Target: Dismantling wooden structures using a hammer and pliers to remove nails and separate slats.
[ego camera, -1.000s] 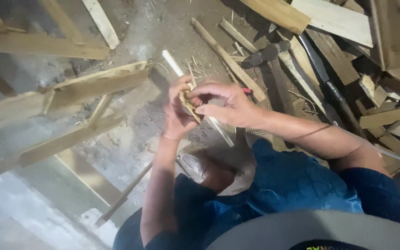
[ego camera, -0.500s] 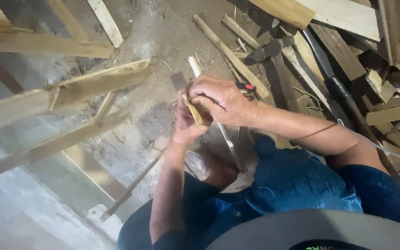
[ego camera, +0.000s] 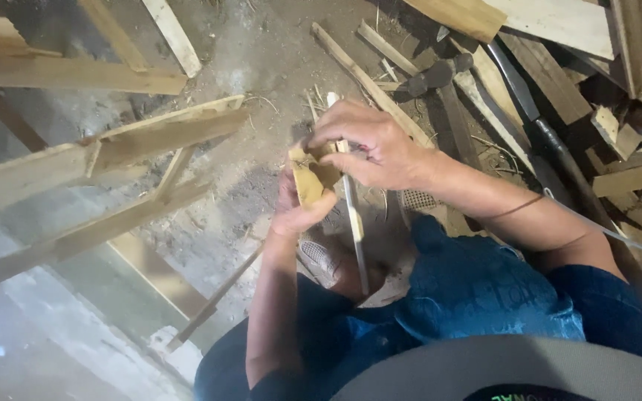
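Gripping a small tan wood piece (ego camera: pixel 312 180) at the centre of the head view, the left hand (ego camera: pixel 299 204) curls its fingers around it from below. The right hand (ego camera: pixel 369 145) pinches its top, touching a pale thin slat (ego camera: pixel 353 215). Scrap planks (ego camera: pixel 559 82) lie far right.

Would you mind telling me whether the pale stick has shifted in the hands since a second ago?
Yes. The pale stick now stands steeper: its far tip has swung right, toward the long slat on the ground, while the right hand and left hand grip it.
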